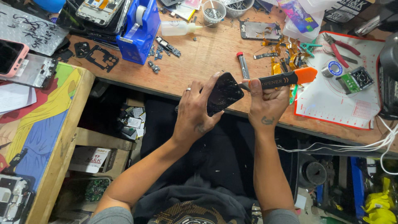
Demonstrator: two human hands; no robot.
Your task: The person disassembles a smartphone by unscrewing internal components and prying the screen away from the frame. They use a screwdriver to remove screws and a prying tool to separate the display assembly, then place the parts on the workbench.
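Between both hands, black phone (223, 94) shows cracked glass.

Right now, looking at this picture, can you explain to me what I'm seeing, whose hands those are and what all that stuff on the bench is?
This is one picture from a camera worn on a person's head, looking down at their own two bare hands above a cluttered wooden workbench.

The left hand, with a ring on one finger, grips a black phone with a cracked glass face, tilted on edge. The right hand holds a black-handled prying tool with an orange end; its thin tip meets the phone's edge.

On the bench lie a blue tape dispenser, a clear squeeze bottle, a small cup of screws, red-handled pliers, orange ribbon cables and a white mat with a red border. At the left, a pink-cased phone rests on a painted board.
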